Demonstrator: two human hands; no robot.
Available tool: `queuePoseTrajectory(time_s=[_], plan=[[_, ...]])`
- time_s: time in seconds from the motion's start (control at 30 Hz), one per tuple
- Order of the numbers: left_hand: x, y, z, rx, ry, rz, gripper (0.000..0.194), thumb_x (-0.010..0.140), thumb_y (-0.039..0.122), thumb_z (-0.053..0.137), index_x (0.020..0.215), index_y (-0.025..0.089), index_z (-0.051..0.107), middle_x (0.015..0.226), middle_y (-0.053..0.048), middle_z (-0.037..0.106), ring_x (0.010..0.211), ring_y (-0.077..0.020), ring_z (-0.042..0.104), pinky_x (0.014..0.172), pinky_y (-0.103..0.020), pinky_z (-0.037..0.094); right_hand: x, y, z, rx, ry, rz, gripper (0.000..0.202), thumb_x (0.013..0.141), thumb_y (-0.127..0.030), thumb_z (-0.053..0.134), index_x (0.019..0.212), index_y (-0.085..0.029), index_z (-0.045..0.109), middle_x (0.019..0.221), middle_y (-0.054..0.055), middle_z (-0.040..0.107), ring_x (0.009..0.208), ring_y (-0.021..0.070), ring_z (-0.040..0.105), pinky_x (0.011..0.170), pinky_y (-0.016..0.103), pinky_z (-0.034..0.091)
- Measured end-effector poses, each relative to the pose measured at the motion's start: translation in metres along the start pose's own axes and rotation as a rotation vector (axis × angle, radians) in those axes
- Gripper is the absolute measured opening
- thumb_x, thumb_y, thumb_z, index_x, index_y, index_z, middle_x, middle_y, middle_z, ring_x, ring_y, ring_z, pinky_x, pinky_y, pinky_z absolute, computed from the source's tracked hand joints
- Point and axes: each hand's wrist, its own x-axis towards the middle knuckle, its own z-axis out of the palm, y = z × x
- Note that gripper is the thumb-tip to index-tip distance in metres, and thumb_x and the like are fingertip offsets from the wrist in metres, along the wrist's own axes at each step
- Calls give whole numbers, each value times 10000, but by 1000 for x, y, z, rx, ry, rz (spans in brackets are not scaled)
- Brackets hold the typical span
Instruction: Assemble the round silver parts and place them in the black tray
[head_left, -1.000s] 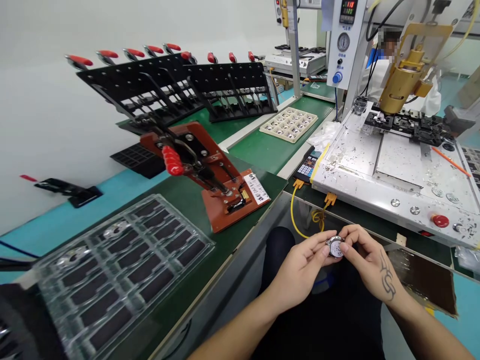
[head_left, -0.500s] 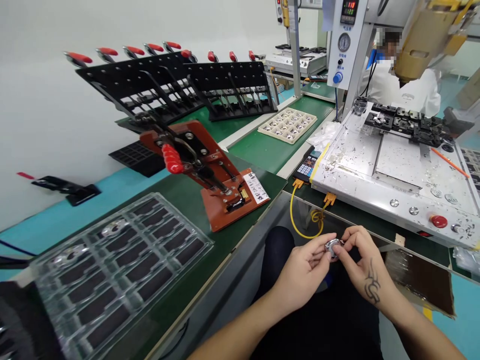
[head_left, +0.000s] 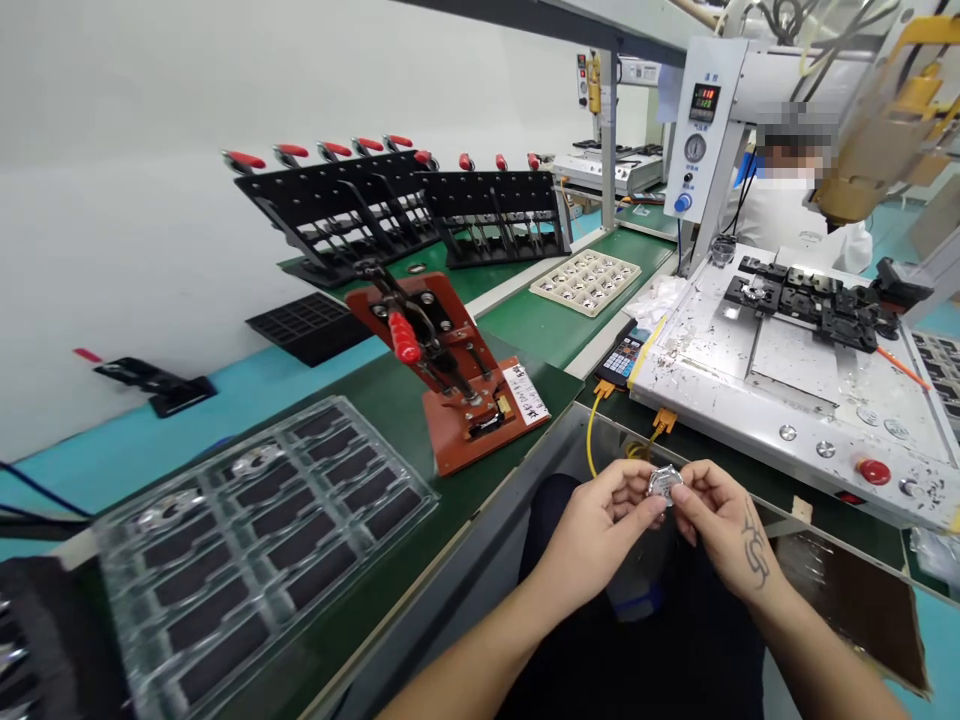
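Above my lap, my left hand (head_left: 609, 520) pinches the left edge of a small shiny silver part (head_left: 664, 484), roundish like a watch case. My right hand (head_left: 709, 515) grips its other edge between thumb and fingers, so both hands hold it at once. The fingertips cover parts of its rim. To the left on the green bench stands a brown clamp fixture (head_left: 480, 415) with a red handle, apart from my hands. A clear plastic tray (head_left: 225, 490) lies further left, with silver parts in two of its pockets.
A dispensing machine (head_left: 750, 400) with black fixtures on its bed stands at the right. A keypad controller (head_left: 624, 355) and yellow cable lie beside it. Behind are a cream tray (head_left: 585, 283) of silver parts and black clamp racks (head_left: 495, 215). A person (head_left: 795, 200) sits beyond the machine.
The view has tilted up slightly, so the bench appears lower. Both hands still hold the silver part, which is now turned with more of its face showing.
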Motion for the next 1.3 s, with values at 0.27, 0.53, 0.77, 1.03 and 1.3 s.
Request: queuePoseTrajectory(time_s=[0.27, 0.53, 0.77, 1.03, 1.3], plan=[[-4, 10, -6, 53, -7, 14, 226, 982, 373, 708, 1086, 173, 703, 867, -30, 710, 755, -160, 696, 697, -282, 603, 0, -4, 3, -72, -64, -86, 372, 916, -471, 833, 1109, -214, 645, 827, 0, 652, 638, 117, 591, 556, 232, 500], [-14, 32, -17, 274, -50, 87, 143, 1002, 308, 667, 1073, 187, 696, 888, -34, 747, 750, -161, 718, 702, -278, 599, 11, -33, -10, -743, -361, -624, 391, 1040, -254, 661, 1426, -290, 611, 1166, 82, 674, 913, 185, 668, 807, 312, 578], [3, 120, -107, 920, 539, 1024, 121, 1032, 271, 629, 963, 208, 705, 916, -63, 761, 872, -200, 692, 853, -373, 564, 48, -38, -5, -767, -201, -774, 348, 994, -267, 697, 1334, -252, 627, 866, 10, 658, 678, 162, 632, 646, 285, 566], [44, 161, -159, 1107, 307, 1122, 556, 1073, 432, 568, 587, 230, 389, 551, 44, 408, 543, -144, 417, 590, -311, 386, 75, -46, 31, -574, -227, -619, 322, 978, -374, 707, 1249, -203, 678, 799, 11, 656, 672, 174, 631, 603, 282, 544], [50, 207, -232, 568, 724, 516, 216, 1094, 383, 496, 1154, 183, 552, 872, -42, 682, 742, -157, 706, 729, -300, 556, 132, -31, 88, -516, -384, -565, 362, 912, -425, 729, 1178, -179, 715, 772, 0, 609, 641, 158, 553, 582, 282, 452]])
